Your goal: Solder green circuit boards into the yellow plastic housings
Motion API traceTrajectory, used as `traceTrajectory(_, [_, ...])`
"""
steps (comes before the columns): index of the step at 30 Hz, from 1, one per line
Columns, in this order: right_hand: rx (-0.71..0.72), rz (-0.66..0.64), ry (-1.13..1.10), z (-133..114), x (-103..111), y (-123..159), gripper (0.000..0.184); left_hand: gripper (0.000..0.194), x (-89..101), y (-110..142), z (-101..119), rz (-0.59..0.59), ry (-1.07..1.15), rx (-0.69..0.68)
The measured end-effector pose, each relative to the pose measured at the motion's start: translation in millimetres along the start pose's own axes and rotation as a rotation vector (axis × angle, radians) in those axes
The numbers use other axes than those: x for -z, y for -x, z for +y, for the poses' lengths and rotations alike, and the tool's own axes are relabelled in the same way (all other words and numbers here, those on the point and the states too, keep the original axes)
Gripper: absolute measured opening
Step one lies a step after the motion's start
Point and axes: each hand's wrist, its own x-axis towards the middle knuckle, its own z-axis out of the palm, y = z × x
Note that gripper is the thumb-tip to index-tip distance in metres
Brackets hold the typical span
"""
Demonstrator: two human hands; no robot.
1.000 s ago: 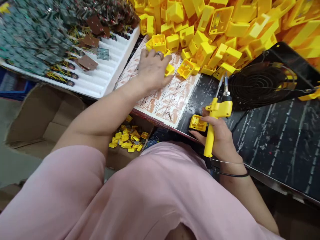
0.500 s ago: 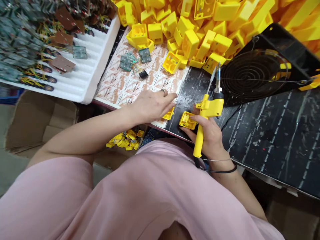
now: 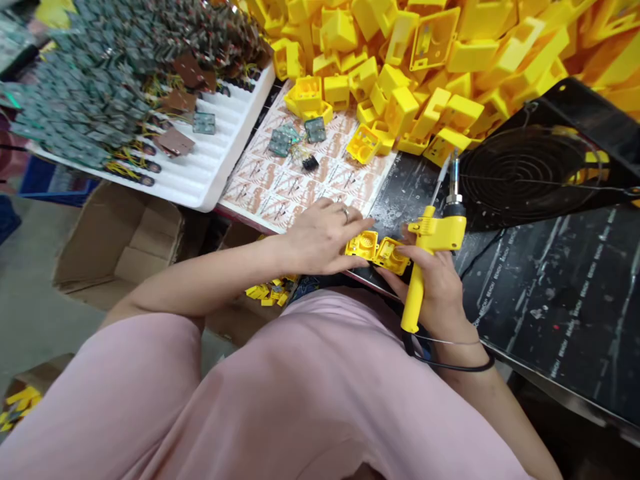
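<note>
Left hand [image 3: 325, 237]: partly closed, pinching square yellow plastic housing [image 3: 365, 245]. Just right of it: second open-faced yellow plastic housing [image 3: 390, 257]. Both between hands, near edge of black table [image 3: 545, 293]. Right hand [image 3: 443, 287]: curled round yellow pistol-shaped soldering tool [image 3: 439, 233], thumb on second housing.

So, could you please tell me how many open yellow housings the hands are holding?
2: the left housing is in the left hand, and the right housing is beside it in the right hand. Both are partly covered.
</note>
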Motion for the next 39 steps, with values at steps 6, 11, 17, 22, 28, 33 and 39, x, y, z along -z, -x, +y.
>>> traceTrajectory(6, [0.027,0.055,-0.022,0,0,-1,0.056,0.041,37.5,-48,-92,0.151,-0.116,0.72])
traceTrajectory(11, [0.044,0.033,-0.004,1,0,-1,0.059,0.03,31.8,-70,-147,0.026,-0.011,0.801])
traceTrajectory(17, [0.041,0.009,0.008,-2,5,-6,0.06,0.063,62.7,-53,-146,0.029,0.231,0.405])
traceTrajectory(22, [0.088,-0.093,-0.033,-12,-4,-26,0.047,0.014,72.7,-41,-88,-0.455,0.006,-0.081])
traceTrajectory(28, [0.164,-0.127,0.03,-15,-14,-36,0.033,0.028,43.8,3,-41,-0.224,0.035,-0.232])
traceTrajectory(33, [0.129,0.042,0.015,-14,1,-34,0.041,0.044,37.6,46,-66,0.204,0.381,0.209])
traceTrajectory(39, [0.13,0.204,-0.002,-15,29,-27,0.025,0.036,-3.9,45,-41,0.191,0.308,0.391])
